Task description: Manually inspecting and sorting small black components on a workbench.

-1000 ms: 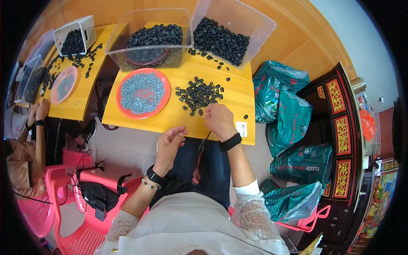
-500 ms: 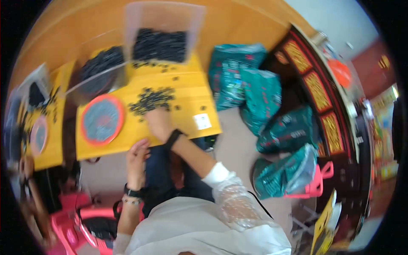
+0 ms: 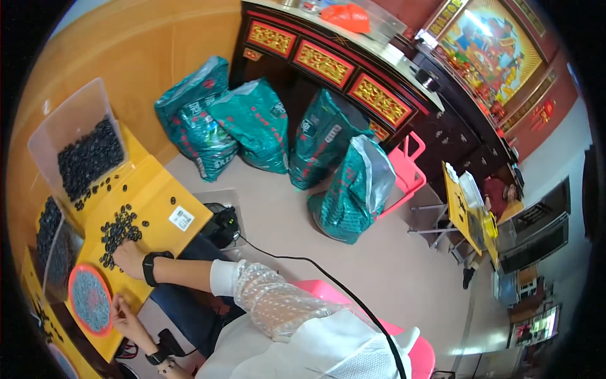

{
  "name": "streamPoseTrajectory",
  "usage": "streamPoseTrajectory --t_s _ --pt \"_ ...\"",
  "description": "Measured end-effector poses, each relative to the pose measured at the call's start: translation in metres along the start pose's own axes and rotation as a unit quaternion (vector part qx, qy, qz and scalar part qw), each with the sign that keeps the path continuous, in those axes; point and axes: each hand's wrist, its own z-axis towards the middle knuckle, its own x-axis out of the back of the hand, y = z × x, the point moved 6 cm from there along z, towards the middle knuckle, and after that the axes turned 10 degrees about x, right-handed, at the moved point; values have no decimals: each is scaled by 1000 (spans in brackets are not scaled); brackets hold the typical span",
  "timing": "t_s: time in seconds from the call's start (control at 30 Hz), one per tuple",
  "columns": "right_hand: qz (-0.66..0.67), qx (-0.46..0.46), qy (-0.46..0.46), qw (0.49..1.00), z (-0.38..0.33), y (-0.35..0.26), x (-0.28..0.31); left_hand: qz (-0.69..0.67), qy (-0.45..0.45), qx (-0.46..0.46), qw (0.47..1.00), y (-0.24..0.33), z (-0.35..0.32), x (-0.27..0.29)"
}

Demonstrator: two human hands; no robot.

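Note:
On the yellow table [image 3: 148, 186] lies a loose pile of small black oval parts [image 3: 120, 230]. My right hand [image 3: 130, 259], with a black band at its wrist, reaches into the near edge of that pile, its fingertips hidden. Beside it stands an orange-rimmed round basin [image 3: 91, 300] filled with small grey pieces. My left hand [image 3: 128, 321] is at the table's near edge, close to the basin's right rim. Its fingers are curled together; whatever they may hold is too small to make out.
A clear bin of black parts [image 3: 91, 151] stands tilted behind the pile, another clear bin [image 3: 60, 252] to its left. Several green bags, including an open one [image 3: 353, 189], stand on the floor beside a dark carved cabinet [image 3: 322, 63]. A black cable [image 3: 303, 259] crosses to my body.
My view has swung to the right, so the table now sits at the left and more of the room shows. My right hand stays at the pile, my left near the table edge.

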Motion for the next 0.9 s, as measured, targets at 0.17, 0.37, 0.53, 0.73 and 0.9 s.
streamPoseTrajectory --t_s 0.17,0.37,0.53,0.73,0.9 --pt "-6 -5 53 999 -14 -8 15 268 114 -54 955 42 6 57" --pt "131 -41 117 984 -42 12 48 451 92 60 886 43 35 59" --pt "403 0 227 887 -75 -5 95 482 102 35 869 -6 42 99" --pt "412 -52 213 884 -119 25 126 436 168 8 884 41 30 46" --pt "467 -107 128 868 -136 12 123 391 206 69 894 63 13 61"
